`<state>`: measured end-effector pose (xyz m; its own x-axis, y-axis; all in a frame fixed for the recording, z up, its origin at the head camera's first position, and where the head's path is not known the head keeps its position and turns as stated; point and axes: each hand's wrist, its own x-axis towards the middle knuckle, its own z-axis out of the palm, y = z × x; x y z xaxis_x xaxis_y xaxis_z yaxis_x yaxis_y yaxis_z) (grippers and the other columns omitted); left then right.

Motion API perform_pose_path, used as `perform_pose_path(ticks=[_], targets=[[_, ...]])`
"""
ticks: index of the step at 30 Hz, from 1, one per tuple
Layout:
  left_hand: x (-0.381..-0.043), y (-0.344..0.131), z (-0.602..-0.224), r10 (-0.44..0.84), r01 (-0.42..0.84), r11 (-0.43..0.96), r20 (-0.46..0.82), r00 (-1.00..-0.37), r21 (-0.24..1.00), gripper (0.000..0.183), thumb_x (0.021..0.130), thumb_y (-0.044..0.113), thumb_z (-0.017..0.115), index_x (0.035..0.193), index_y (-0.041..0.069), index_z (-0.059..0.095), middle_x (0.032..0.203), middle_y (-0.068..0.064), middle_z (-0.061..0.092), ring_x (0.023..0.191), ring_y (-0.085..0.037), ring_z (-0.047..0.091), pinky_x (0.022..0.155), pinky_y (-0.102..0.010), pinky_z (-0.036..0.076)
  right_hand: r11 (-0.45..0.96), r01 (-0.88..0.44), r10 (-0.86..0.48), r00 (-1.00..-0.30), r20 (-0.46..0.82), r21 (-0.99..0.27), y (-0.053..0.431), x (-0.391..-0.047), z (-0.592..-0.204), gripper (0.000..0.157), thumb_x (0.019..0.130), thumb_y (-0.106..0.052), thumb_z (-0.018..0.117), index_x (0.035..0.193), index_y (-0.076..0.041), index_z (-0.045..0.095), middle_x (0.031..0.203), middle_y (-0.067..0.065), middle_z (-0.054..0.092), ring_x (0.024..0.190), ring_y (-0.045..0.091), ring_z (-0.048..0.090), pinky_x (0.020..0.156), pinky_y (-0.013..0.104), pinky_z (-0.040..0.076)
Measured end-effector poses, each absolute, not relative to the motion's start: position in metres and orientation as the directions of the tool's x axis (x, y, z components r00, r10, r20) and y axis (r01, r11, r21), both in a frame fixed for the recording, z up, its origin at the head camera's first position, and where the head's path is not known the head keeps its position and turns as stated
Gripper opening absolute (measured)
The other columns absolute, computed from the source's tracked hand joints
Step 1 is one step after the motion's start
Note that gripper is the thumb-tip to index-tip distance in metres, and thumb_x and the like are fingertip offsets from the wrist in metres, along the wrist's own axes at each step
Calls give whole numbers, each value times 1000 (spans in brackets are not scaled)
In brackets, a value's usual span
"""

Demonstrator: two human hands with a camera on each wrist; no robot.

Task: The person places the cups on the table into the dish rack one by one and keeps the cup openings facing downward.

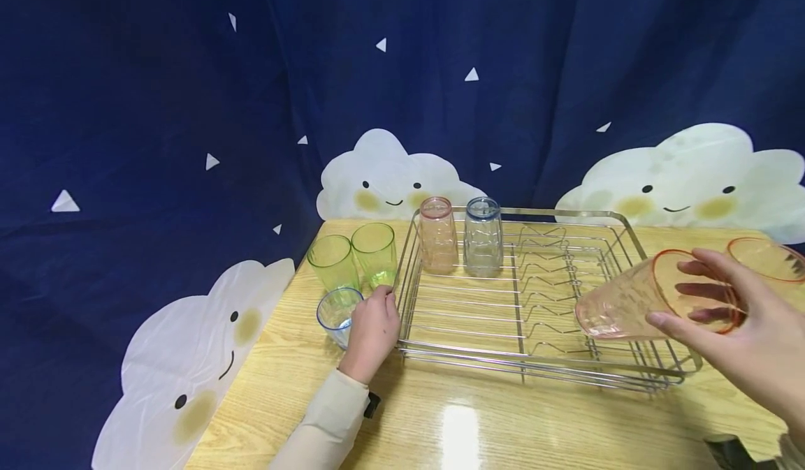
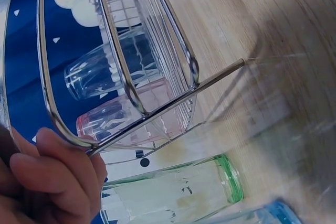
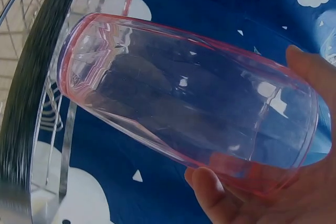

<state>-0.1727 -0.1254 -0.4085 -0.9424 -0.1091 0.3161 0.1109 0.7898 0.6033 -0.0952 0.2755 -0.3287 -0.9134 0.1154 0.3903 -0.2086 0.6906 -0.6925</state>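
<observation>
My right hand (image 1: 751, 316) grips a clear pinkish-orange tumbler (image 1: 619, 302) near its wide mouth, thumb on one side and fingers on the other. The tumbler lies tilted above the right part of a wire dish rack (image 1: 553, 360), base pointing left; the right wrist view shows its see-through body (image 3: 184, 93). With curled fingers my left hand (image 1: 375, 330) holds the rack's left side wire (image 2: 123, 139). In the rack's back left, a pink tumbler (image 1: 438, 239) and a blue-tinted tumbler (image 1: 483, 243) stand side by side, narrow ends up.
Left of the rack, two green tumblers (image 1: 333, 264) and a blue-rimmed tumbler (image 1: 332, 316) stand mouth up on the wooden table (image 1: 283, 372). Another orange-rimmed tumbler (image 1: 764, 257) stands at the far right, partly behind my right hand. A dark blue curtain (image 1: 428, 107) hangs behind.
</observation>
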Motion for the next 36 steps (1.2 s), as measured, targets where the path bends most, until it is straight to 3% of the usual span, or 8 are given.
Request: perform_pose_path(ticks=[5, 9, 16, 22, 24, 31, 36], targets=[[-171, -127, -409, -112, 125, 802, 353, -929, 583, 26, 101, 14, 52, 110, -2, 70, 91, -19, 74, 73, -30, 69, 68, -45, 56, 700, -207, 73, -931, 357, -683, 270, -98, -326, 91, 78, -17, 85, 153, -8, 34, 112, -41, 41, 79, -22, 49, 65, 2, 41], [-169, -128, -408, -125, 144, 815, 414, -902, 561, 23, 98, 15, 57, 107, -1, 71, 95, -16, 72, 81, -32, 69, 70, -44, 56, 705, -216, 57, -932, 358, -676, 266, -101, -324, 87, 77, -19, 86, 149, -6, 39, 112, -43, 42, 79, -23, 51, 64, 2, 42], [-162, -127, -405, -110, 174, 849, 489, -865, 499, 23, 94, 19, 62, 105, 2, 73, 94, -10, 69, 78, -28, 66, 63, -40, 53, 689, -218, 63, -932, 357, -691, 265, -101, -323, 87, 77, -18, 85, 150, -7, 39, 112, -42, 44, 80, -22, 52, 64, 3, 43], [-150, -121, -385, -36, 295, 808, 541, -840, 511, 25, 94, 20, 63, 113, 5, 70, 114, -11, 67, 107, -29, 63, 85, -44, 53, 635, -252, 54, -928, 368, -730, 266, -100, -322, 86, 79, -10, 83, 152, -14, 37, 119, -37, 48, 83, -21, 56, 63, 5, 47], [-145, -118, -377, -1, 346, 779, 553, -833, 523, 25, 94, 19, 64, 113, 5, 70, 115, -9, 67, 109, -27, 63, 90, -43, 52, 621, -269, 40, -927, 372, -736, 265, -100, -322, 85, 79, -8, 82, 151, -16, 38, 121, -36, 50, 85, -20, 58, 64, 5, 47], [-124, -104, -356, 142, 441, 624, 461, -876, 645, 28, 101, 22, 52, 122, 10, 65, 120, 0, 64, 96, -12, 61, 74, -24, 51, 590, -311, -8, -925, 380, -745, 255, -100, -323, 83, 82, -3, 78, 152, -17, 36, 123, -33, 51, 87, -16, 59, 67, 6, 48], [-118, -90, -353, 247, 483, 577, 423, -872, 659, 30, 103, 25, 49, 126, 11, 62, 124, 0, 63, 95, -12, 60, 72, -20, 49, 556, -396, -74, -899, 432, -730, 245, -100, -324, 82, 82, 3, 74, 152, -15, 35, 129, -26, 52, 96, -15, 58, 73, 4, 47]])
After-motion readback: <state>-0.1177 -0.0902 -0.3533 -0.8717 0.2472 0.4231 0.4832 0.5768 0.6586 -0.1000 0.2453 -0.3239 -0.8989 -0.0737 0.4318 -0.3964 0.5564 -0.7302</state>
